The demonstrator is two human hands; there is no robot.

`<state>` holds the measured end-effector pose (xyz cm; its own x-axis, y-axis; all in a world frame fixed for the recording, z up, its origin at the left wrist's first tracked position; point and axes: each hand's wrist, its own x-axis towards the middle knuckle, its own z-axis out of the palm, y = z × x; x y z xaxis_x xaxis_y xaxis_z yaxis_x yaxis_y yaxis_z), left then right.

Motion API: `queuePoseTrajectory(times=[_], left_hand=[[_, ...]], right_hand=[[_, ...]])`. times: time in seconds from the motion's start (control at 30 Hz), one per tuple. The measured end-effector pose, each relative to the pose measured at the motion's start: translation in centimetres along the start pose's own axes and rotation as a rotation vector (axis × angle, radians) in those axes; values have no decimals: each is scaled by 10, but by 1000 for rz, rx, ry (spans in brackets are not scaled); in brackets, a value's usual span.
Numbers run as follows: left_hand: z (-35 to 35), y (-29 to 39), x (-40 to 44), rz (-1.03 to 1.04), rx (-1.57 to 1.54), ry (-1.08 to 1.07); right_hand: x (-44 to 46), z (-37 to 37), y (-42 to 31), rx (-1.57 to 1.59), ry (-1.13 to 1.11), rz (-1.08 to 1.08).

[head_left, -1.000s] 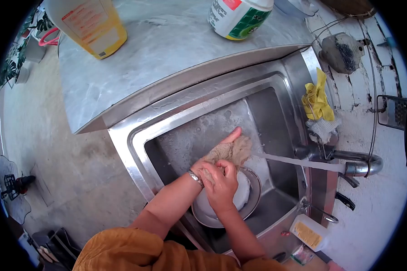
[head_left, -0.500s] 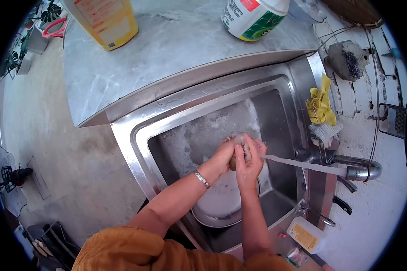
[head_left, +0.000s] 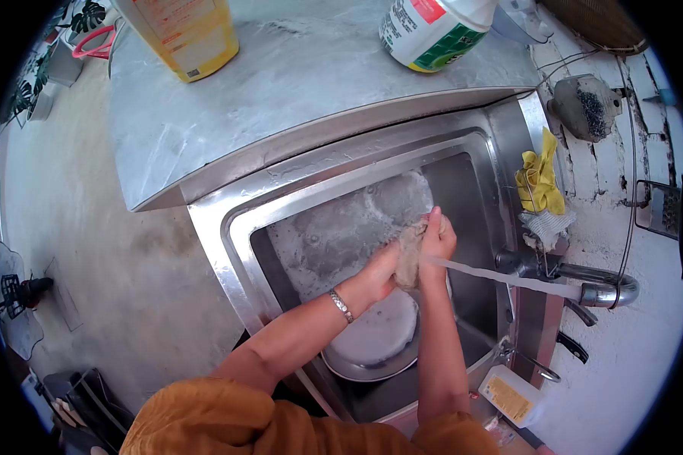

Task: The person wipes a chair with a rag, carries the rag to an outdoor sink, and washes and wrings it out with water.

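Note:
My left hand, with a metal bracelet on the wrist, and my right hand both grip a wet beige cloth, which looks bunched between them. They are over the stainless steel sink. Water runs from the tap onto my right hand. Below my forearms, a round metal dish in the sink holds cloudy, whitish liquid. Foamy grey water spreads across the far part of the basin. Parts of the cloth are hidden by my fingers.
On the grey counter stand a yellow bottle and a white-green bottle. A yellow cloth hangs by the tap. Knives and a grater are on the right wall. A plastic container stands at the near right.
My right hand has shifted slightly right and turned, thumb up. The cloth now stretches more visibly between both hands. More of the round dish shows.

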<state>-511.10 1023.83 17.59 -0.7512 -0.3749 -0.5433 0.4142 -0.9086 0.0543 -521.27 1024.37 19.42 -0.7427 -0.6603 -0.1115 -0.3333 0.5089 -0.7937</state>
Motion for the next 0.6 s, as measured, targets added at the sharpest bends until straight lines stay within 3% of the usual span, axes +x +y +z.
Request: queuePoseTrajectory(times=[0.13, 0.2, 0.23, 0.27, 0.33, 0.37, 0.43, 0.47, 0.53, 0.6], left_hand=[[0, 17, 0, -110, -53, 58], [-26, 15, 15, -337, -261, -357], [-34, 13, 20, -337, -260, -356], [-34, 15, 19, -439, -323, -618], [-18, 2, 0, -26, -136, -231], [-7, -3, -12, 135, 13, -10], [-33, -14, 14, -198, -242, -274], [-2, 4, -7, -189, -135, 2], [7, 11, -7, -163, -94, -38], [13, 18, -10, -124, -44, -75]], right_hand=[[-59, 7, -51, 61, 192, -60], [-88, 12, -64, 279, 146, -99], [-99, 12, -65, 280, 147, -98], [-109, 10, -66, 143, 107, -232], [-107, 10, -57, -113, 51, -526], [-97, 7, -46, -121, 51, -524], [-63, 4, -30, -146, 47, -627], [-50, 3, -29, -129, 58, -525], [-20, -2, -20, -107, 74, -426], [10, -4, -5, 404, 59, -31]])
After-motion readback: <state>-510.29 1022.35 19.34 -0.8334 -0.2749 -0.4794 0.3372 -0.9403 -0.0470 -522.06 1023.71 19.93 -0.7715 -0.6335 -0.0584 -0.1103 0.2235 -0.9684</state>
